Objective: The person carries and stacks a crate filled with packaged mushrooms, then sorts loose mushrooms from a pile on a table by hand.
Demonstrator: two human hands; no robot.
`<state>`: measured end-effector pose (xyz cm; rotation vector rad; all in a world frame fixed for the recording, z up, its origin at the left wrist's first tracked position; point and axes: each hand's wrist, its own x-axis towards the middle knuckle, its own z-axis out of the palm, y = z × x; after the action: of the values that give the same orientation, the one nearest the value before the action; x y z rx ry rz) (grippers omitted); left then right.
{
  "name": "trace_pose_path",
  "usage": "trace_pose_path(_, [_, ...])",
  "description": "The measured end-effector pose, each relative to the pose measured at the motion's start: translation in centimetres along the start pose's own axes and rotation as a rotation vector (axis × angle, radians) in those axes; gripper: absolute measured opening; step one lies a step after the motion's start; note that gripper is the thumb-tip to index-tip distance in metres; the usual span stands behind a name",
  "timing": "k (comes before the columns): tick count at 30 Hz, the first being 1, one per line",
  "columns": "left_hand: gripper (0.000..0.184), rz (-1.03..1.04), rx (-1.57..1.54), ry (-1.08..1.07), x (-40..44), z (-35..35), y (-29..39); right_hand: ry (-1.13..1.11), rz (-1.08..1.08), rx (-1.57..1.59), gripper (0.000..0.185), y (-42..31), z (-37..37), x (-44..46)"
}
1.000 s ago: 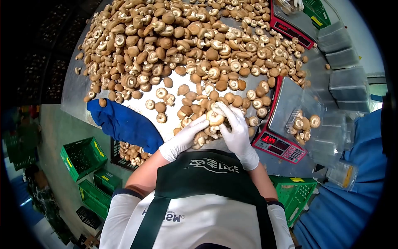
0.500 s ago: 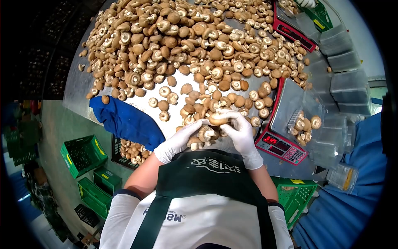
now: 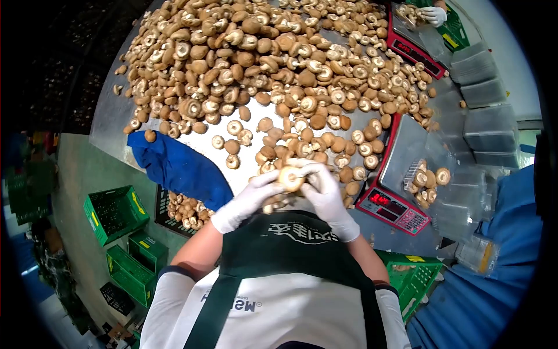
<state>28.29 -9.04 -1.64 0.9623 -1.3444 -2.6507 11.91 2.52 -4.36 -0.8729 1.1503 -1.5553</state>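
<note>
Between my two white-gloved hands is a shiitake mushroom, its pale underside and stem turned up. The fingers of my left hand pinch its left edge, while my right hand grips it from the right. Below the hands, close to my apron, a few more mushrooms lie partly hidden. Loose mushrooms are spread on the metal table just beyond my fingers, and a large heap rises behind them.
At right, a red scale carries a clear tray of mushrooms. Stacks of clear trays stand beyond it. A blue cloth lies at the table's left edge, with green crates below. Another person's gloved hand is by a second scale.
The mushroom in my hands has turned from its side to show its underside, and shifted slightly left. The other person's hand has come further into view over the far scale.
</note>
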Motion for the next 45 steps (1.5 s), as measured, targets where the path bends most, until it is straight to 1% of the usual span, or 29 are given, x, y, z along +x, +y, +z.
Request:
trace_pose_path(2, [0.042,0.022,-0.027,0.004,-1.1,-2.2,-1.3,-0.057,-0.037,-0.109,0.030,-0.4,0.7,0.1])
trace_pose_path(3, [0.043,0.007,0.008,0.042,-2.5,-3.3,-1.1,-0.053,0.021,-0.138,0.028,-0.5,1.0,0.1])
trace_pose_path(4, [0.044,-0.008,0.044,0.081,-4.1,-4.6,-0.9,-0.078,-0.039,-0.302,0.027,-1.8,0.9,0.5])
trace_pose_path(6, [0.037,-0.068,-0.022,0.192,-8.0,-8.2,-2.3,-0.043,0.009,-0.439,0.024,-0.3,-0.4,0.6])
trace_pose_path(7, [0.033,-0.144,0.047,0.188,-10.4,-10.4,-2.7,-0.038,-0.021,-0.535,0.023,-0.4,-1.6,0.8])
trace_pose_path(8, [0.030,-0.220,0.118,0.184,-12.6,-12.5,-2.8,0.038,0.035,-0.591,0.024,-0.1,-2.8,0.9])
trace_pose_path(10, [0.027,-0.556,0.310,0.286,-16.3,-15.4,-2.5,0.128,0.000,-0.910,0.027,0.4,-6.6,1.2])
trace_pose_path(12, [0.027,-0.894,0.779,0.322,-19.3,-18.9,-4.5,0.308,0.152,-1.014,0.032,-0.7,-10.1,2.1])
trace_pose_path(14, [0.028,-0.924,0.764,0.288,-19.4,-19.4,-4.0,0.423,0.027,-1.159,0.040,-0.1,-14.4,3.1])
trace_pose_path(15, [0.029,-0.940,0.755,0.271,-19.4,-19.5,-3.7,0.469,0.145,-1.212,0.042,-0.7,-15.0,3.8])
trace_pose_path(16, [0.026,-0.724,0.533,0.258,-18.6,-19.2,-3.3,0.509,0.265,-1.264,0.043,-1.4,-15.4,4.7])
trace_pose_path(18, [0.021,-0.567,0.366,0.291,-14.8,-15.5,-0.7,0.540,0.340,-1.451,0.046,0.6,-16.0,5.7])
trace_pose_path(20, [0.019,-0.455,0.443,0.203,-11.2,-12.6,1.2,0.546,0.374,-1.604,0.050,1.9,-14.2,6.4])
trace_pose_path(21, [0.020,-0.369,0.444,0.152,-9.8,-11.7,1.1,0.456,0.125,-1.815,0.049,4.2,-14.7,6.1])
trace_pose_path(22, [0.021,-0.285,0.445,0.102,-8.5,-10.9,0.9,0.393,0.002,-1.611,0.047,3.3,-12.8,5.9])
trace_pose_path(23, [0.023,-0.319,0.325,0.022,-7.4,-9.6,2.0,0.363,0.097,-1.516,0.045,3.3,-11.0,5.5])
trace_pose_path(24, [0.023,-0.250,0.294,-0.039,-6.3,-9.1,1.4,0.332,0.190,-1.417,0.043,3.2,-9.9,5.5])
trace_pose_path(25, [0.023,-0.269,0.263,-0.104,-5.3,-8.6,1.7,0.311,0.214,-1.400,0.040,2.4,-9.6,5.8])
trace_pose_path(26, [0.023,-0.286,0.230,-0.168,-4.2,-8.2,2.1,0.346,0.105,-1.436,0.031,2.0,-10.1,6.2])
trace_pose_path(28, [0.029,-0.223,0.219,-0.184,-2.0,-7.6,0.7,0.387,0.007,-1.280,0.027,1.7,-12.6,7.8])
trace_pose_path(30, [0.041,-0.145,0.124,-0.253,0.1,-6.1,0.7,0.566,-0.239,-1.389,0.025,2.4,-14.3,10.1])
trace_pose_path(32, [0.044,-0.094,0.050,-0.293,2.0,-3.7,1.6,0.597,0.082,-1.488,0.024,2.2,-14.7,12.4])
trace_pose_path(34, [0.044,-0.130,-0.008,-0.276,3.7,-1.9,1.6,0.568,0.029,-1.416,0.026,3.3,-16.7,13.3])
trace_pose_path(35, [0.044,-0.107,-0.035,-0.298,4.5,-1.2,1.2,0.553,0.002,-1.381,0.027,3.2,-17.0,13.6])
trace_pose_path(38, [0.042,-0.107,-0.111,-0.322,5.5,-0.1,0.7,0.608,0.210,-1.091,0.031,1.7,-16.4,13.1])
trace_pose_path(39, [0.041,-0.096,-0.157,-0.331,5.8,-0.1,0.2,0.603,0.128,-1.073,0.032,1.9,-16.8,12.6])
trace_pose_path(42, [0.040,-0.079,-0.260,-0.324,6.3,0.0,-0.9,0.685,0.328,-0.346,0.029,0.0,-15.8,11.1])
trace_pose_path(44, [0.040,-0.079,-0.280,-0.277,6.4,0.2,-0.7,0.631,0.318,-0.306,0.029,-0.9,-15.0,9.7])
trace_pose_path(45, [0.040,-0.064,-0.295,-0.311,6.5,0.0,-0.8,0.610,0.298,-0.320,0.029,-1.0,-14.7,9.1])
